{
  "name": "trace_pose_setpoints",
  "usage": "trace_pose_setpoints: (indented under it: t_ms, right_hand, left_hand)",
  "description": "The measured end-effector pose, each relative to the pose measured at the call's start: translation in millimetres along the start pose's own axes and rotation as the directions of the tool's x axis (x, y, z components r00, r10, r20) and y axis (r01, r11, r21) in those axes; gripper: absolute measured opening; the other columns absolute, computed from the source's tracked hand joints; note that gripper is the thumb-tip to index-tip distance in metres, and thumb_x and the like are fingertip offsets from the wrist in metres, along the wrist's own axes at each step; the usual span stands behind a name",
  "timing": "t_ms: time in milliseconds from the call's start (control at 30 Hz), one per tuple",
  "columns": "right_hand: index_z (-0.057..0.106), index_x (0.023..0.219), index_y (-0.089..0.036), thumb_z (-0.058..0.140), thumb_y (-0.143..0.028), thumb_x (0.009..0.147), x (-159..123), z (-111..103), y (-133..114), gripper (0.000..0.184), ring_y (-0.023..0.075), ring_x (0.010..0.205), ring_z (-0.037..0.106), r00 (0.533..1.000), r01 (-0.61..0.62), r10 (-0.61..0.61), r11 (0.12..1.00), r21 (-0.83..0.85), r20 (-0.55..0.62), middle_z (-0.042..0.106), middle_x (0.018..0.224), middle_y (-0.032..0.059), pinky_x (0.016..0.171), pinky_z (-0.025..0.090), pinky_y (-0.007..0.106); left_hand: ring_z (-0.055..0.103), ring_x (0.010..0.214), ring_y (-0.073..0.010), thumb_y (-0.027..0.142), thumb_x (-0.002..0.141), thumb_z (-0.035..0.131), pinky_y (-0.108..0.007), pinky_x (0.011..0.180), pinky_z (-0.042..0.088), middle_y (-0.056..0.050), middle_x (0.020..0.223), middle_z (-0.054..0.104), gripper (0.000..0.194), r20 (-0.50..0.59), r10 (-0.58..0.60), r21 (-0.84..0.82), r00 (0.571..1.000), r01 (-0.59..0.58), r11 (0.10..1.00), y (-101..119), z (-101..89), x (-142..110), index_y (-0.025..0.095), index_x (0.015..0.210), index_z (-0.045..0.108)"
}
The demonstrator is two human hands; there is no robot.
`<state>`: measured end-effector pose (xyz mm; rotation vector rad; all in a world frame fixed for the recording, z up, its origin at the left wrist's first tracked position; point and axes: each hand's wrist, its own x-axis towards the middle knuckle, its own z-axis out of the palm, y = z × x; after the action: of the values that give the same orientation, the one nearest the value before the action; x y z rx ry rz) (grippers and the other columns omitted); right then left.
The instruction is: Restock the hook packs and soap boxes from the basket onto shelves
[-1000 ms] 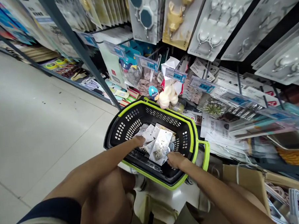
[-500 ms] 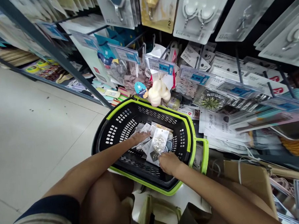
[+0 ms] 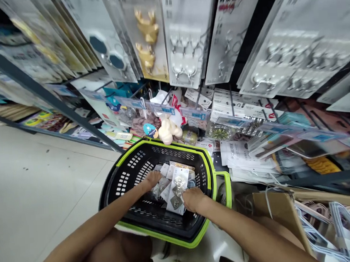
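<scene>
You seem to be looking through the packs in the black basket (image 3: 132, 173). The white hook card (image 3: 176, 189) lies on top of the pile inside it. The fingers of your right hand (image 3: 194, 200) are pinched on its side edge. Your left hand (image 3: 152, 179) is over the clear packets (image 3: 159, 190); I cannot tell if its fingers grip one. The next move calls for a soft pinch, because the packs overlap. The basket sits by your legs; what holds it up is hidden. Around you are a pale floor (image 3: 55, 182), hanging hook packs (image 3: 184, 45) and a cardboard box (image 3: 278, 211) on your right.
</scene>
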<state>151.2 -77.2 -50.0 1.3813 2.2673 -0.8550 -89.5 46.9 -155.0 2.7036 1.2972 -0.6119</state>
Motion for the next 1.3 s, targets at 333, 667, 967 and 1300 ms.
trace_pose_setpoints:
  t_ms: [333,667,967,1300]
  right_hand:
    - [0.044,0.152,-0.006,0.072,-0.035,0.086,-0.6,-20.8,18.0,0.077,0.0359,0.141,0.05,0.867,0.229,-0.073,0.937,0.264,-0.494,0.05,0.152,0.0263,0.115,0.043,0.045]
    - [0.067,0.095,-0.019,0.045,-0.03,0.099,-39.4,-56.3,28.9,0.025,0.018,0.084,0.065,0.549,0.425,0.18,0.781,0.458,-0.816,0.072,0.091,0.0047,0.081,0.047,0.028]
    - [0.064,0.103,-0.018,0.057,-0.052,0.094,-52.0,-74.7,29.2,0.036,0.0179,0.085,0.062,0.485,0.676,0.383,0.405,0.615,-0.786,0.068,0.094,0.0033,0.08,0.05,0.028]
    - [0.063,0.115,-0.018,0.064,-0.047,0.091,-51.0,-77.4,5.5,0.038,0.0206,0.1,0.07,0.603,0.703,0.299,0.241,0.669,-0.74,0.074,0.114,0.0093,0.095,0.055,0.035]
  left_hand:
    - [0.068,0.099,-0.0256,0.019,0.086,0.063,-0.032,0.086,0.048,-0.01,0.102,0.071,0.014,-0.206,-0.096,-0.304,0.974,0.03,0.952,3.4,-152.5,-75.3,0.017,0.098,0.071]
    - [0.064,0.094,-0.0205,0.043,0.093,0.059,-0.031,0.075,0.052,-0.013,0.125,0.062,0.046,-0.686,-0.495,-0.694,0.534,-0.272,0.667,57.7,-201.0,-99.3,0.017,0.131,0.059]
    - [0.062,0.076,-0.0172,0.064,0.094,0.053,-0.026,0.063,0.049,-0.008,0.088,0.07,0.054,-0.401,-0.487,-0.898,0.775,-0.438,0.042,83.4,-186.8,-82.4,0.013,0.098,0.069]
    - [0.06,0.072,-0.0139,0.057,0.089,0.067,-0.023,0.066,0.048,-0.003,0.082,0.069,0.043,-0.385,-0.584,-0.858,0.714,-0.51,-0.057,106.8,-190.0,-90.5,0.015,0.092,0.067]
